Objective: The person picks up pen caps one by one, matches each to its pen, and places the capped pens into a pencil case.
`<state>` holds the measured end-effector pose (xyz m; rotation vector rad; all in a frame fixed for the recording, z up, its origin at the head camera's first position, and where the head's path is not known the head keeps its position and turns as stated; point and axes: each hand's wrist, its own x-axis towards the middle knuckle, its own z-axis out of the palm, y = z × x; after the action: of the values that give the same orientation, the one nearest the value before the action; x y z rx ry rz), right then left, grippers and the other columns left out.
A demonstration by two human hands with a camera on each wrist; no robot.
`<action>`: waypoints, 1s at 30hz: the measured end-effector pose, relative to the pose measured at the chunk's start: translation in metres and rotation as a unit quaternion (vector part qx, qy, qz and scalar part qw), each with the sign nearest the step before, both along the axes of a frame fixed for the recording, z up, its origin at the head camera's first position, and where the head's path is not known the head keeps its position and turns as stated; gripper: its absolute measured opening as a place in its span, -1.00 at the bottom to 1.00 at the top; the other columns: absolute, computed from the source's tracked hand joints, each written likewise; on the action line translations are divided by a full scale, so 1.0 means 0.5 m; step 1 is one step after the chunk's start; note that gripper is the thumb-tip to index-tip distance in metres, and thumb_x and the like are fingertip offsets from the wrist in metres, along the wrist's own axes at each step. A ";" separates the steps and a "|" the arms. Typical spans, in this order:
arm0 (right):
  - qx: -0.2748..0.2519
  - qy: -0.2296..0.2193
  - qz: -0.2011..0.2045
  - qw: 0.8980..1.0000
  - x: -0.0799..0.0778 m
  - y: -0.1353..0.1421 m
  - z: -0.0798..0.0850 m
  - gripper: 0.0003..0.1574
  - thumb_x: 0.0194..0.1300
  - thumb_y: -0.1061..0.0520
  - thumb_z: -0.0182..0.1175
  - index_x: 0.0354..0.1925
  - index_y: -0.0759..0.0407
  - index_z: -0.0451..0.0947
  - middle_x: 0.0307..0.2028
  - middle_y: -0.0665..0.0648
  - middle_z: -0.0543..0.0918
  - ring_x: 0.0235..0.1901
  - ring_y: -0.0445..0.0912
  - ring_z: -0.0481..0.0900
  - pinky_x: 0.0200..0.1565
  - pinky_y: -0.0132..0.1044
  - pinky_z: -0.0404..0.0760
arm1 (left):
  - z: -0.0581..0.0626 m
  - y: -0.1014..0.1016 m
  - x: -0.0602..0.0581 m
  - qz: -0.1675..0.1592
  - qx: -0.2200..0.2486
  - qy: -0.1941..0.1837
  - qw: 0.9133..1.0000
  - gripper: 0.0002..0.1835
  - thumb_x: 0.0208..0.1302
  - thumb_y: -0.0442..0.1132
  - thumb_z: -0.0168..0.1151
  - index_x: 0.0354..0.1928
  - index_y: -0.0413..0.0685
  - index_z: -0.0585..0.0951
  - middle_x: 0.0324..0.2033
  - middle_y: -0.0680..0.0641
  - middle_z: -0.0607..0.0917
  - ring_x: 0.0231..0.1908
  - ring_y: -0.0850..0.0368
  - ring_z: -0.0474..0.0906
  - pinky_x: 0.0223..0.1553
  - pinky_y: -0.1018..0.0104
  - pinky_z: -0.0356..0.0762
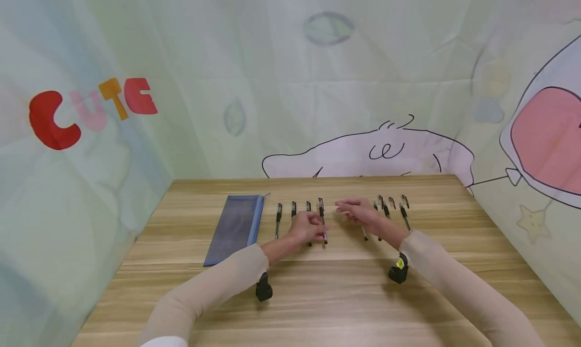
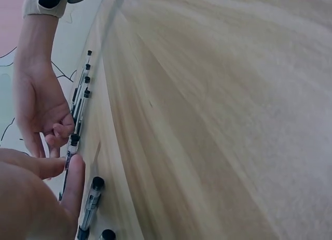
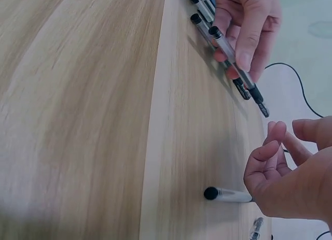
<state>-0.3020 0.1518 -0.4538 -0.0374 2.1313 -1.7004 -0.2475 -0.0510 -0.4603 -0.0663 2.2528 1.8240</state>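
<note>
In the head view my left hand [image 1: 305, 228] pinches a black-capped clear pen [image 1: 321, 208] between thumb and fingers. The right wrist view shows that pen [image 3: 224, 44] tilted, with its capped end towards my right hand [image 3: 282, 172]. Several similar pens, such as the leftmost pen [image 1: 278, 216], lie in a row beside and under the left hand. My right hand [image 1: 363, 215] hovers a short way to the right, fingers loosely bent and holding nothing. Partly hidden behind it lie more pens, including one dark-gripped pen [image 1: 404, 213], with small loose caps [image 1: 405, 200] at their far ends.
A blue mesh zip pouch [image 1: 233, 223] lies flat left of the pens on the wooden table [image 1: 317, 296]. A printed cloth backdrop [image 1: 218, 84] stands behind and on both sides. Each wrist carries a small black camera [image 1: 398, 271].
</note>
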 end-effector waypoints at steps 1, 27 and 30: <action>0.001 0.003 0.001 1.000 0.001 0.003 0.001 -0.45 0.53 0.08 0.15 0.36 0.29 0.45 0.19 0.29 0.66 -0.33 -0.27 0.54 -0.31 -0.50 0.51 | -0.001 0.001 -0.001 -0.001 -0.005 0.004 1.000 -0.40 0.24 -0.46 0.40 0.33 -0.36 0.48 -0.24 -0.12 0.70 -0.41 0.18 0.75 -0.34 0.36 0.79; 0.013 -0.002 -0.014 1.000 0.009 0.078 0.004 -0.38 0.52 0.05 0.17 0.43 0.22 0.39 -0.13 -0.06 0.67 -0.35 -0.27 0.51 -0.32 -0.45 0.50 | -0.012 0.029 -0.015 -0.029 -0.152 0.108 0.982 -0.40 0.15 -0.46 0.47 0.26 -0.38 0.54 -0.37 -0.10 0.64 -0.65 0.25 0.62 -0.56 0.44 0.70; 0.013 0.003 -0.014 1.000 0.013 0.085 0.009 -0.37 0.52 0.04 0.17 0.44 0.21 0.39 -0.11 -0.08 0.67 -0.33 -0.27 0.52 -0.30 -0.44 0.50 | -0.013 0.029 -0.018 -0.040 -0.156 0.114 0.980 -0.40 0.17 -0.46 0.46 0.27 -0.39 0.53 -0.38 -0.09 0.62 -0.67 0.26 0.59 -0.56 0.44 0.70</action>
<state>-0.2955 0.1943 -0.4492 -0.0045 2.1675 -1.6895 -0.2564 -0.0364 -0.4667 0.1844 2.6417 1.4890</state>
